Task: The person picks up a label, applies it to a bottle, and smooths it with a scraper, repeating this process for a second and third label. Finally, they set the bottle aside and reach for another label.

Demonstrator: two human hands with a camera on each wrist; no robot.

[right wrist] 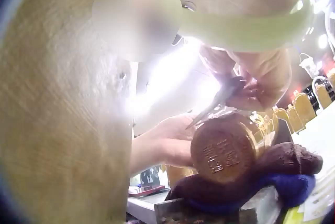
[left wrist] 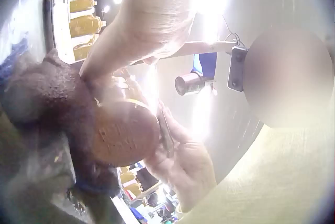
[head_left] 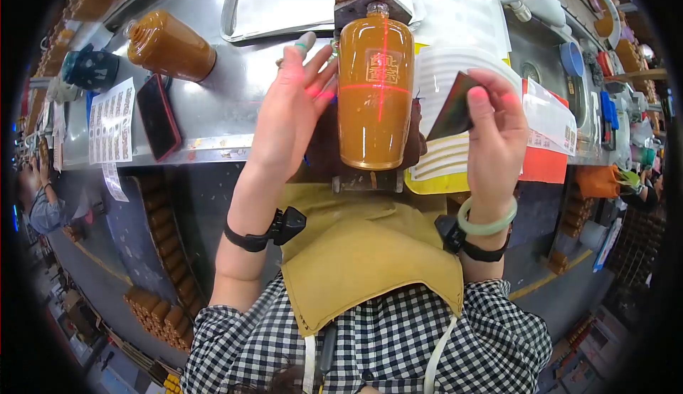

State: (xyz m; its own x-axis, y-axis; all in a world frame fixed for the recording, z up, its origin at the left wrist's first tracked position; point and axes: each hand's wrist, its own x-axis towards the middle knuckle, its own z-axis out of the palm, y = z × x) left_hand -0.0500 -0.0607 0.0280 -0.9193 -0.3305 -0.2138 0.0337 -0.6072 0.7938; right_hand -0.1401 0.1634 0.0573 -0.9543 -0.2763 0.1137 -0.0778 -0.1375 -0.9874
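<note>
An amber glass bottle [head_left: 376, 116] lies in front of me, its neck pointing away. Gold square characters show on its upper face, and red laser lines cross there. Dark padded supports [head_left: 413, 138] cradle its sides. The round base of the bottle [left wrist: 125, 132] faces the left wrist view, with raised lettering. My left hand [head_left: 288, 102] is beside the bottle's left side, fingers extended and fingertips close to the glass. On the right, my right hand [head_left: 498, 127] pinches a dark, flat rectangular piece [head_left: 453, 107] between thumb and fingers, tilted toward the bottle.
Another amber bottle [head_left: 171, 45] lies on the metal bench at left, near a phone [head_left: 158, 118] and a label sheet [head_left: 112, 120]. White sheets [head_left: 455, 59] on yellow backing lie right of the bottle, beside a red sheet [head_left: 544, 166]. A white tray [head_left: 284, 2] sits behind.
</note>
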